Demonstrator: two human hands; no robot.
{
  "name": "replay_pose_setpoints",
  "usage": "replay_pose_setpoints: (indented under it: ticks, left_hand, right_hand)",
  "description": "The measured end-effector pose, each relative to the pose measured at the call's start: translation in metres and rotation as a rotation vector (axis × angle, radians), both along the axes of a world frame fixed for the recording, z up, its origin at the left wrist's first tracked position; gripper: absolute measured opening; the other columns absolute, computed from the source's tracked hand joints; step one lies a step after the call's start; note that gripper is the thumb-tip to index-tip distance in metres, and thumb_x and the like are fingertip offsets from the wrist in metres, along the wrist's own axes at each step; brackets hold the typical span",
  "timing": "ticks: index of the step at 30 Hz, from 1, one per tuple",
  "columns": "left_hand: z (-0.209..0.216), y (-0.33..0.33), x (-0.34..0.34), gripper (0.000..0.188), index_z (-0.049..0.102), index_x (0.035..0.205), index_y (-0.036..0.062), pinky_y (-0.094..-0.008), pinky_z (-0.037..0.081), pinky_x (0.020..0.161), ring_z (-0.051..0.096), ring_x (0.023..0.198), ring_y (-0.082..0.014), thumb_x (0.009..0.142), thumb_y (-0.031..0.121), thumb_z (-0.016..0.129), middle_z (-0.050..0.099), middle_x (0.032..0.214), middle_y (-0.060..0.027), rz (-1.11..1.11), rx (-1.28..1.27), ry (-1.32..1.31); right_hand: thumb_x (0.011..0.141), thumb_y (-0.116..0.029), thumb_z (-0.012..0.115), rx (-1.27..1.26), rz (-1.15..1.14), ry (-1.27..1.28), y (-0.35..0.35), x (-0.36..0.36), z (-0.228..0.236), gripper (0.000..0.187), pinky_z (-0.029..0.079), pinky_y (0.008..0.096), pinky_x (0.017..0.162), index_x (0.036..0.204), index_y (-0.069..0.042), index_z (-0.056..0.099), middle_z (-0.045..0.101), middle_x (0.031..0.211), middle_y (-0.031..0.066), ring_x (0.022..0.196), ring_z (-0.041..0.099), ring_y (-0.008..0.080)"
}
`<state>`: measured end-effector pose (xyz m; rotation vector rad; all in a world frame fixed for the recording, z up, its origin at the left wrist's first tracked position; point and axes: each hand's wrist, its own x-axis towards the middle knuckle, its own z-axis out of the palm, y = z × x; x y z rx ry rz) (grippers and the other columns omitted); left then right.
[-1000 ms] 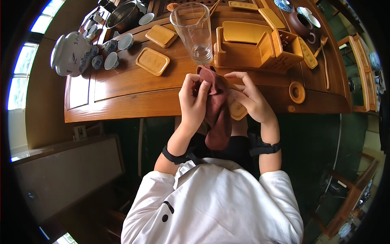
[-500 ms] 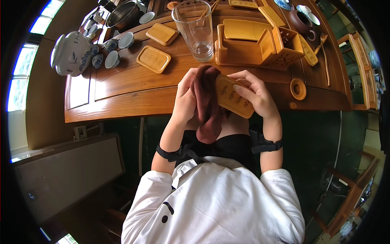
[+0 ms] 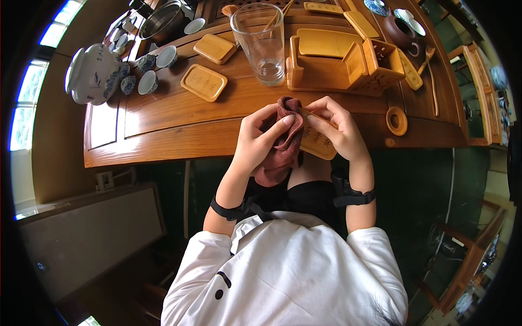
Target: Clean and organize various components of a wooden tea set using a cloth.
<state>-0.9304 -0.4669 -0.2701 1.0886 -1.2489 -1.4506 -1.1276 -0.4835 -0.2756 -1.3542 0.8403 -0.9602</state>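
Just in front of the table's near edge, my left hand grips a bunched reddish-brown cloth, its thumb pressed on top. The cloth wraps over the left end of a small rectangular wooden coaster with dark characters on its face. My right hand pinches the coaster by its far edge, thumb on the face. Loose cloth hangs below my left hand toward my lap. Two similar coasters, a nearer one and a farther one, lie on the table to the left.
A tall clear glass stands beyond my hands, beside a wooden holder. At left are a white-and-blue pot and several small cups. To the right lie a round wooden ring, a brown teapot and wooden utensils.
My left hand has brought the cloth over the coaster's left end, covering more of its face, and its thumb now presses on top. My right hand still holds the coaster.
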Motion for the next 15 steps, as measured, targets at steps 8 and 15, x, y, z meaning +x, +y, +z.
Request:
replay_pose_setpoints:
  ticks: [8,15]
  left_hand:
    - [-0.0066,-0.0036,0.0059,0.035,0.057,0.120,-0.0046,-0.0247,0.048,0.085,0.060,0.095,-0.0099,0.090,0.012,0.064,0.066,0.103,-0.0058,-0.049,0.024,0.111]
    - [-0.0053,-0.0039,0.0061,0.051,0.050,0.128,-0.0039,-0.0280,0.046,0.094,0.058,0.105,-0.0126,0.083,0.007,0.071,0.062,0.114,-0.0087,-0.105,-0.029,0.173]
  right_hand:
    - [0.094,-0.016,0.058,0.056,-0.015,-0.004,0.0005,0.0003,0.0010,0.021,0.046,0.0253,0.082,0.108,0.001,0.055,0.063,0.098,0.0074,0.091,0.058,0.0109]
    - [0.097,-0.021,0.053,0.035,-0.088,-0.055,0.0012,0.0010,-0.0042,0.024,0.044,0.0228,0.080,0.109,0.000,0.054,0.063,0.097,0.0075,0.092,0.057,0.0100]
